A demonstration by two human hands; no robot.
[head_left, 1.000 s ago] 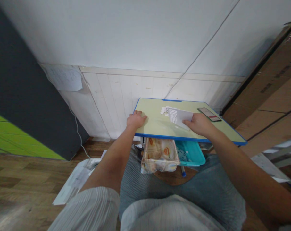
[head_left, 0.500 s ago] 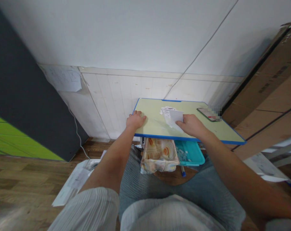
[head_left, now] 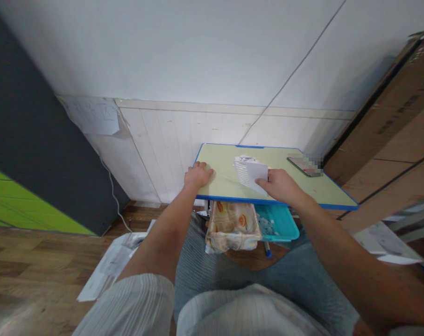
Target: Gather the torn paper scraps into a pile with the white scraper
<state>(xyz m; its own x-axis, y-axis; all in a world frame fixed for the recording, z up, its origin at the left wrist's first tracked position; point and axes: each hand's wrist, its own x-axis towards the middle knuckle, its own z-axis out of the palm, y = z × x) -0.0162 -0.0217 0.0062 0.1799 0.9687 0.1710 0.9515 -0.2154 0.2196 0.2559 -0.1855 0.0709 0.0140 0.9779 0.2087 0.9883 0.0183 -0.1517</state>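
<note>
Pinching a white card point(head_left: 257, 173) at its right end, my right hand point(head_left: 278, 183) is closed on it, thumb on the near face and the other fingers hidden behind. The card leans over the middle of the pale, blue-edged surface point(head_left: 221, 154); its left part is crossed by a row of thin stripes (slits or printed lines, I cannot tell which). Just beyond its upper left corner lies a ragged white paper scrap point(head_left: 245, 159) with dark marks, partly covered by the card; whether the two touch is unclear.

As for progress, I would judge the work to be midway: the card is in my grasp and lined up with the scrap, but the scrap lies on the surface, so that part looks unfinished.

My left hand point(head_left: 198, 176) holds nothing. It rests loosely spread, palm down, on the left edge of the surface.

Farther right on the surface is a phone point(head_left: 304, 166), its screen partly blurred. Below the near edge, above my lap, a basket point(head_left: 233, 244) covered in food-patterned cloth sits beside a teal tray point(head_left: 292, 225) with pale bits in it. Beyond the surface is a white wall point(head_left: 184, 51) crossed by a thin cable point(head_left: 296, 70); tall cardboard boxes point(head_left: 383, 163) stand to the right, and wooden floor point(head_left: 26, 254) shows at left.
</note>
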